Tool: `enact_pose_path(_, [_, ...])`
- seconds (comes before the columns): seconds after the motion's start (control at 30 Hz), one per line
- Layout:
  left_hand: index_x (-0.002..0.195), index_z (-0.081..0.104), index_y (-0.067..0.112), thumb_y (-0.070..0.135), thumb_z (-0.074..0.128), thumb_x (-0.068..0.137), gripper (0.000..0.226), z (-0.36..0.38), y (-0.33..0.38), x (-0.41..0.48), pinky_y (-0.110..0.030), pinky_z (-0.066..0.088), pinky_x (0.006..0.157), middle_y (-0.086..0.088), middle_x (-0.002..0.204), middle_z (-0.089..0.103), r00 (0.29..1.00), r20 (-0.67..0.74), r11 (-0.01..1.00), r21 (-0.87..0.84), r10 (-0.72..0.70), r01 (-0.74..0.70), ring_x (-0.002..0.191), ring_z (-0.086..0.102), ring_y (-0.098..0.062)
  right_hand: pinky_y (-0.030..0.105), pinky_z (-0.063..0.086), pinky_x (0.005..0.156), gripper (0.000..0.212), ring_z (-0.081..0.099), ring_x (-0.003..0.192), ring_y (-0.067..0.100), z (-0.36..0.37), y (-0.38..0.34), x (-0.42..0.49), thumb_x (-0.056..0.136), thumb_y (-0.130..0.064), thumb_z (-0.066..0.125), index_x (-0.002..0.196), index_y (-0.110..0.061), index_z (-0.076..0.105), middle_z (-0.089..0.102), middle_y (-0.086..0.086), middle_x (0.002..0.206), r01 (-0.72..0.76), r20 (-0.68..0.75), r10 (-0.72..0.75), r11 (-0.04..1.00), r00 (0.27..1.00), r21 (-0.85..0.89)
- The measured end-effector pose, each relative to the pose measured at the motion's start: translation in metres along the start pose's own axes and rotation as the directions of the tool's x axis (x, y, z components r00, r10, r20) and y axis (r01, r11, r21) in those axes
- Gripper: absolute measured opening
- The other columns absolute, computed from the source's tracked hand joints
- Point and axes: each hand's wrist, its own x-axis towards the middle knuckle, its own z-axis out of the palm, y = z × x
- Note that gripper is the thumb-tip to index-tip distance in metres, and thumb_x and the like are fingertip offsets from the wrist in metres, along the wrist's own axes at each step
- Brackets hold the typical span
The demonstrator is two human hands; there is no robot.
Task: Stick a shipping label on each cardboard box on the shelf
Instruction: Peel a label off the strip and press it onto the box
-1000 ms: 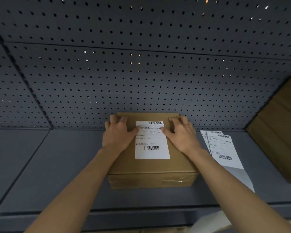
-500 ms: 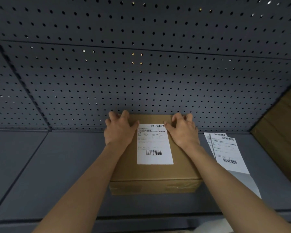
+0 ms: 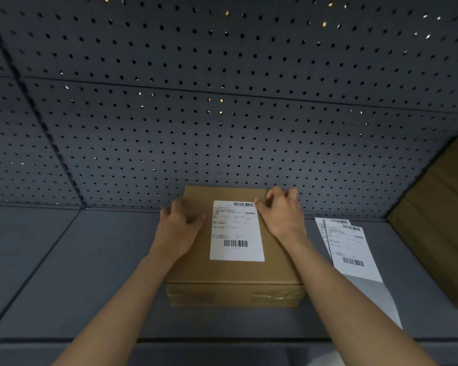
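While right hand (image 3: 280, 217) grips cardboard box (image 3: 222, 273) | left hand (image 3: 176, 231) slid leftward off label (image 3: 236, 231) | its fingers blurred

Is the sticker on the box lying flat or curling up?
Flat. The shipping label lies smooth on the cardboard box top, no visible corner lifted.
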Motion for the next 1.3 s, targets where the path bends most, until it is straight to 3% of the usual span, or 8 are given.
enact_pose_path(0.2, [0.13, 0.051, 0.024, 0.046, 0.06, 0.093, 0.044, -0.001, -0.013, -0.028, -0.033, 0.048, 0.085, 0.004, 0.115, 0.063, 0.994, 0.099, 0.96, -0.27, -0.046, 0.071, 0.105, 0.062, -0.019, 0.043, 0.045, 0.101, 0.03, 0.057, 0.106, 0.031, 0.001, 0.007, 0.0, 0.094, -0.044, 0.058, 0.108, -0.018, 0.062, 0.044, 0.004, 0.113, 0.054, -0.057, -0.05, 0.996, 0.997, 0.068])
enact_pose_path(0.33, [0.129, 0.055, 0.026, 0.046, 0.062, 0.092, 0.042, -0.001, -0.015, -0.032, -0.04, 0.053, 0.093, 0.006, 0.113, 0.068, 0.995, 0.097, 0.938, -0.342, -0.033, 0.064, 0.103, 0.066, -0.017, 0.044, 0.043, 0.104, 0.039, 0.057, 0.115, 0.027, -0.01, 0.016, -0.021, 0.097, -0.039, 0.049, 0.121, -0.012, 0.065, 0.058, 0.006, 0.125, 0.309, -0.087, -0.309, 0.951, 0.947, -0.014])
enact_pose_path(0.4, [0.129, 0.055, 0.026, 0.046, 0.062, 0.092, 0.043, 0.0, -0.015, -0.031, -0.039, 0.053, 0.093, 0.005, 0.114, 0.069, 0.995, 0.097, 0.937, -0.342, -0.036, 0.068, 0.103, 0.066, -0.018, 0.046, 0.034, 0.114, 0.051, 0.044, 0.134, 0.02, -0.019, 0.021, -0.04, 0.099, -0.047, 0.038, 0.13, -0.013, 0.061, 0.055, 0.003, 0.139, 0.497, -0.004, -0.497, 0.867, 0.868, -0.037])
enact_pose_path(0.5, [0.13, 0.054, 0.025, 0.045, 0.062, 0.092, 0.043, 0.0, -0.015, -0.032, -0.034, 0.052, 0.087, 0.004, 0.114, 0.068, 0.995, 0.091, 0.932, -0.356, -0.038, 0.068, 0.102, 0.066, -0.019, 0.036, 0.017, 0.122, 0.057, 0.017, 0.149, 0.007, -0.03, 0.026, -0.071, 0.103, -0.052, 0.031, 0.148, -0.019, 0.043, 0.035, -0.005, 0.157, 0.691, 0.216, -0.67, 0.722, 0.71, -0.037])
enact_pose_path(0.6, [0.131, 0.054, 0.024, 0.044, 0.063, 0.092, 0.045, 0.001, -0.015, -0.033, -0.032, 0.051, 0.085, 0.004, 0.115, 0.068, 0.996, 0.085, 0.929, -0.365, -0.028, 0.057, 0.102, 0.066, -0.018, 0.03, 0.007, 0.124, 0.066, 0.002, 0.151, 0.007, -0.032, 0.031, -0.098, 0.103, -0.057, 0.03, 0.155, -0.016, 0.025, 0.017, -0.003, 0.163, 0.82, 0.382, -0.74, 0.565, 0.554, -0.096])
enact_pose_path(0.67, [0.132, 0.054, 0.024, 0.044, 0.063, 0.092, 0.046, 0.001, -0.015, -0.033, -0.031, 0.051, 0.083, 0.003, 0.115, 0.068, 0.997, 0.078, 0.929, -0.365, -0.03, 0.056, 0.102, 0.066, -0.019, 0.032, 0.007, 0.124, 0.072, 0.0, 0.152, 0.009, -0.03, 0.033, -0.106, 0.102, -0.06, 0.029, 0.156, -0.013, 0.021, 0.013, 0.001, 0.163, 0.857, 0.428, -0.749, 0.492, 0.506, -0.152])
enact_pose_path(0.97, [0.125, 0.057, 0.026, 0.044, 0.063, 0.092, 0.038, 0.002, -0.017, -0.034, -0.016, 0.046, 0.067, 0.009, 0.108, 0.068, 0.998, 0.065, 0.919, -0.391, -0.023, 0.047, 0.093, 0.064, -0.006, 0.03, -0.003, 0.123, 0.096, -0.02, 0.147, 0.001, -0.031, 0.011, -0.067, 0.085, -0.08, -0.002, 0.156, -0.016, -0.007, -0.015, -0.004, 0.163, 0.788, 0.615, -0.545, 0.576, 0.57, -0.219])
enact_pose_path(1.3, [0.121, 0.061, 0.027, 0.043, 0.064, 0.092, 0.033, 0.002, -0.018, -0.034, -0.016, 0.05, 0.069, 0.013, 0.104, 0.071, 0.998, 0.054, 0.902, -0.43, -0.022, 0.043, 0.092, 0.067, -0.005, 0.032, -0.004, 0.124, 0.103, -0.017, 0.148, 0.008, -0.015, -0.014, -0.005, 0.079, -0.084, 0.002, 0.154, -0.015, -0.012, -0.019, 0.0, 0.161, 0.694, 0.644, -0.412, 0.668, 0.644, -0.267])
